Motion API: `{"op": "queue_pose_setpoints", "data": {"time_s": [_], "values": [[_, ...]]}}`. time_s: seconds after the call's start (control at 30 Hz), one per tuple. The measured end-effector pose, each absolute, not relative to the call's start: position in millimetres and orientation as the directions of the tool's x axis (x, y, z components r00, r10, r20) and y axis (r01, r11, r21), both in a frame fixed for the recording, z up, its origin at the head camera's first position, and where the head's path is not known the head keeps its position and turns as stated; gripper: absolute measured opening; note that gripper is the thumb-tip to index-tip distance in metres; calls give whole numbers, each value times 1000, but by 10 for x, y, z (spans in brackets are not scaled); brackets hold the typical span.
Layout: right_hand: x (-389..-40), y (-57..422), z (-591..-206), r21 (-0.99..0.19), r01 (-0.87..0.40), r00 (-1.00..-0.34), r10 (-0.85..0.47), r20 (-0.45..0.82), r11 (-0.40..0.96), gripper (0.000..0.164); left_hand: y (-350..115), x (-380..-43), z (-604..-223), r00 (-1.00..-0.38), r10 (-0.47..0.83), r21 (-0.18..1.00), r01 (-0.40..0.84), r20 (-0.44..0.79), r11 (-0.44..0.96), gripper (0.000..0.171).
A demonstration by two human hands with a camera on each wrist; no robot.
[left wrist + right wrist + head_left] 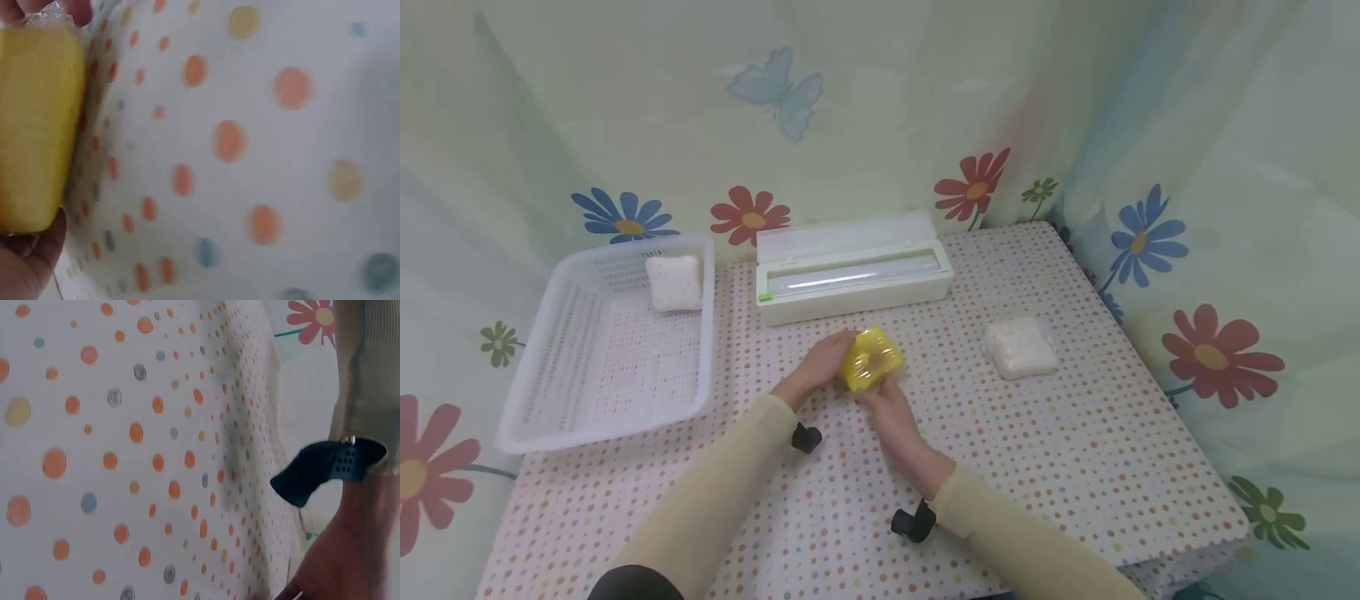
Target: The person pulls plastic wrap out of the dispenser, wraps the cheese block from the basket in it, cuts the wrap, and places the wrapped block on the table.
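A thick yellow block with rounded edges, wrapped in clear plastic film, is between my two hands over the middle of the table. My left hand grips it at its left side, and my right hand holds its near edge. Crinkled film bunches at one end of the block in the left wrist view, with fingers at both ends. Only the wrist and part of my right hand show in the right wrist view; the block is outside that view.
Behind the hands stands a white film dispenser, lid raised, a roll inside. A white plastic basket at left holds a white square piece. At right lies a film-wrapped white piece on the dotted tablecloth.
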State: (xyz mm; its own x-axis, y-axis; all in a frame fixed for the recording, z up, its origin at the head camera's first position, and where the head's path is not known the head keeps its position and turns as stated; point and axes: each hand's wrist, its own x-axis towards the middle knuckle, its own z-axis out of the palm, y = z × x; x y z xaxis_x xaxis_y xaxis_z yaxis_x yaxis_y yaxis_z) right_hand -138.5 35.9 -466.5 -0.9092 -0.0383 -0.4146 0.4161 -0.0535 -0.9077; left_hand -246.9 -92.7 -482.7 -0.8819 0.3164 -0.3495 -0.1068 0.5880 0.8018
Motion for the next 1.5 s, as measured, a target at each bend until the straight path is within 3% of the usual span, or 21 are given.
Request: {"op": "queue_pose_setpoints", "data": {"time_s": [0.33,0.5,0.6,0.67,0.73,0.8,0.9,1.03,1.17,1.5], "values": [[-1389,430,-4669,-895,445,-895,-37,-446,29,76,-945,-2436,-4873,-911,338,827,-5,-235,562,58],[-1301,534,-4715,-895,437,-896,-38,-442,94,72,-1017,-2391,-4852,-900,389,821,66,-197,568,85],[-1262,646,-4654,-891,411,-909,6,-418,192,70,-1007,-2217,-4800,-945,285,770,60,-162,635,101],[-1315,733,-4548,-895,339,-938,28,-346,290,67,-955,-2020,-4727,-974,139,788,-56,-177,613,98],[-1480,820,-4429,-876,198,-974,-8,-224,439,59,-867,-1809,-4633,-963,-9,841,-241,-271,485,88],[-1761,878,-4323,-817,31,-988,-106,-112,576,51,-765,-1629,-4536,-911,-59,874,-408,-408,265,77],[-2268,878,-4273,-670,-194,-945,-320,-69,716,46,-607,-1460,-4445,-791,79,787,-611,-606,-79,66],[-2733,775,-4346,-570,-293,-838,-493,-233,767,50,-421,-1364,-4454,-697,290,597,-714,-656,-366,61],[-2897,710,-4458,-562,-248,-779,-507,-368,789,51,-340,-1366,-4511,-697,295,552,-706,-654,-443,63],[-2913,720,-4483,-551,-147,-762,-449,-466,821,50,-462,-1501,-4588,-727,269,583,-674,-632,-453,57]]}}
